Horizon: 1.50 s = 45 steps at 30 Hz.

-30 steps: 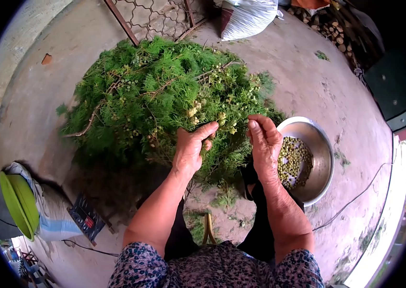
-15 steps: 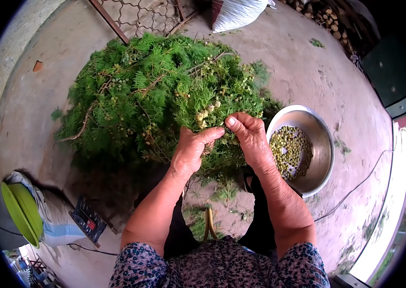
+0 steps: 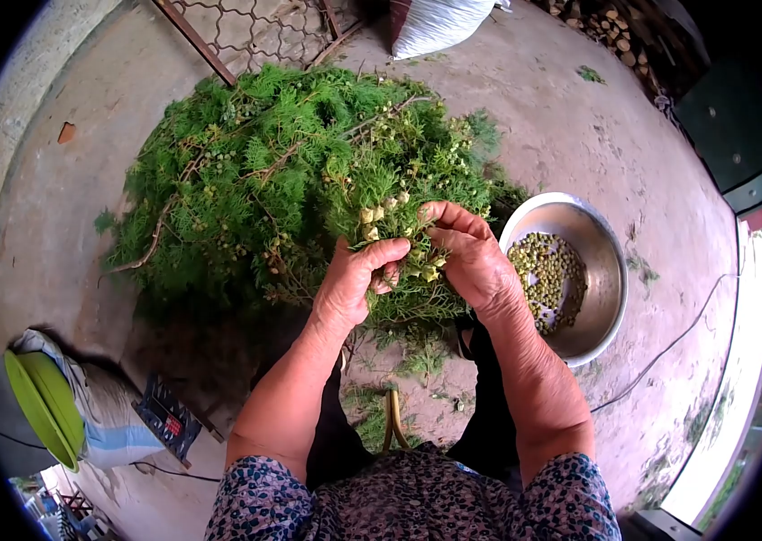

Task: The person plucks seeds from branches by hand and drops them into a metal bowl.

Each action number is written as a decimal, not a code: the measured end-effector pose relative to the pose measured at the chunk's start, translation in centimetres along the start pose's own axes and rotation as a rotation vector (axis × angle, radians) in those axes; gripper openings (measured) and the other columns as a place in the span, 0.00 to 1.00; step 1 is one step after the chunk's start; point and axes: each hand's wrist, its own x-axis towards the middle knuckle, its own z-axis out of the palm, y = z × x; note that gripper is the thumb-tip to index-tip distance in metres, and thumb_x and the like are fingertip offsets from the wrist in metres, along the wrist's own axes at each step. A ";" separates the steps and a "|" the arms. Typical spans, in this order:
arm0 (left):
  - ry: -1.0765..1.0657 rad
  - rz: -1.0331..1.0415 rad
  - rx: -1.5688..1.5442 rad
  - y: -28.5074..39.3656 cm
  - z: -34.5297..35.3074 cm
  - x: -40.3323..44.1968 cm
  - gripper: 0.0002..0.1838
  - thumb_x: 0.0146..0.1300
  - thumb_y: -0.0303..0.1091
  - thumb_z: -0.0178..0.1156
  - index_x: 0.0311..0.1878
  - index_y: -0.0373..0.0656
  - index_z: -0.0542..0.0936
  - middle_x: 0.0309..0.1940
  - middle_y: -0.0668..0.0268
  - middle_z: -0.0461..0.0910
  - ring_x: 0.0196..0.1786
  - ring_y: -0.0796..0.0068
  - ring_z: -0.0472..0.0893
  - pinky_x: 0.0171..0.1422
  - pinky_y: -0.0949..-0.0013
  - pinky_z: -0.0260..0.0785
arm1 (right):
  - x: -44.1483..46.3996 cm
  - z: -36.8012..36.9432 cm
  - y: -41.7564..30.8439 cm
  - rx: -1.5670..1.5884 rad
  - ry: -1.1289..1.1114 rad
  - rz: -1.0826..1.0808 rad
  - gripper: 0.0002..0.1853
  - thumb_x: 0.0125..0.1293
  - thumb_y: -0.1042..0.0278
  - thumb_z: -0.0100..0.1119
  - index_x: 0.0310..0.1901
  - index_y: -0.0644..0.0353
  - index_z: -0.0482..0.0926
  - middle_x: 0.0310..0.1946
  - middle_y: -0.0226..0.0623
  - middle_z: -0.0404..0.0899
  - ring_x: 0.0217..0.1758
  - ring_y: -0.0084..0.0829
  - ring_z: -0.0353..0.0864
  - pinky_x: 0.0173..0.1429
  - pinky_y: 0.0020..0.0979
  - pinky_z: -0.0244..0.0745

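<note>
Beside basin rim, right hand at sprig, floor beyond.

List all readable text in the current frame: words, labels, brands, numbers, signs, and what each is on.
None legible.
Dark printed item, lower left: red and pale markings, too small and blurred to read; can't tell if it's lettering.
White sack, top: no readable print.
Metal basin: no visible marking.

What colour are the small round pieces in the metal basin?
The small round pieces are mostly yellowish green, seen best in the head view.
</note>
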 end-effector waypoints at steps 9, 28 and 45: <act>0.062 -0.079 0.063 0.3 0.7 -0.1 0.09 0.48 0.32 0.63 0.32 0.42 0.75 0.21 0.72 0.73 0.18 0.85 0.69 0.14 0.82 0.53 | 0.4 -1.0 0.7 -0.328 -0.017 -0.156 0.11 0.58 0.81 0.53 0.43 0.58 0.76 0.35 0.23 0.77 0.40 0.16 0.70 0.45 0.20 0.67; 0.038 -0.089 0.073 0.5 0.3 0.1 0.11 0.47 0.30 0.63 0.35 0.42 0.75 0.23 0.71 0.74 0.19 0.84 0.68 0.14 0.82 0.55 | 0.4 -1.0 0.6 -0.459 -0.069 -0.179 0.09 0.56 0.83 0.54 0.39 0.62 0.76 0.31 0.25 0.77 0.36 0.17 0.72 0.45 0.21 0.68; -0.011 -0.045 0.021 0.6 0.3 0.2 0.12 0.50 0.30 0.64 0.37 0.44 0.74 0.23 0.74 0.73 0.19 0.86 0.69 0.14 0.83 0.55 | 0.3 -0.6 1.8 0.268 0.040 0.113 0.07 0.60 0.77 0.52 0.40 0.62 0.74 0.34 0.30 0.77 0.37 0.24 0.76 0.41 0.26 0.73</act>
